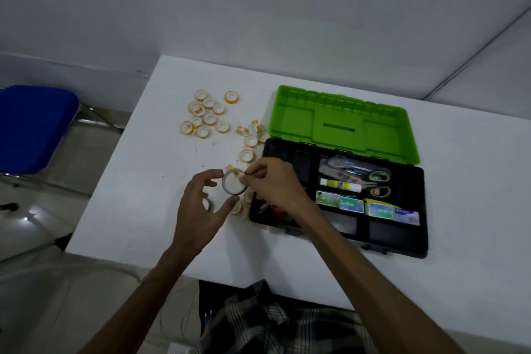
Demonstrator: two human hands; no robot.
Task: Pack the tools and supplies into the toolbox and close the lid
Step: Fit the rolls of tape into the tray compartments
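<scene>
head view, both hands pinching round black tape ring (234, 185)

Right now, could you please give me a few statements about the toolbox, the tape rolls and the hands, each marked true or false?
1. The toolbox lid is open. True.
2. The right hand pinches a dark tape ring. True.
3. All small tape rolls are packed. False: many lie on the table.
4. The scissors lie on the table. False: they are in the toolbox.
5. The left hand rests flat on the table. False: its fingers curl beside the ring.
</scene>
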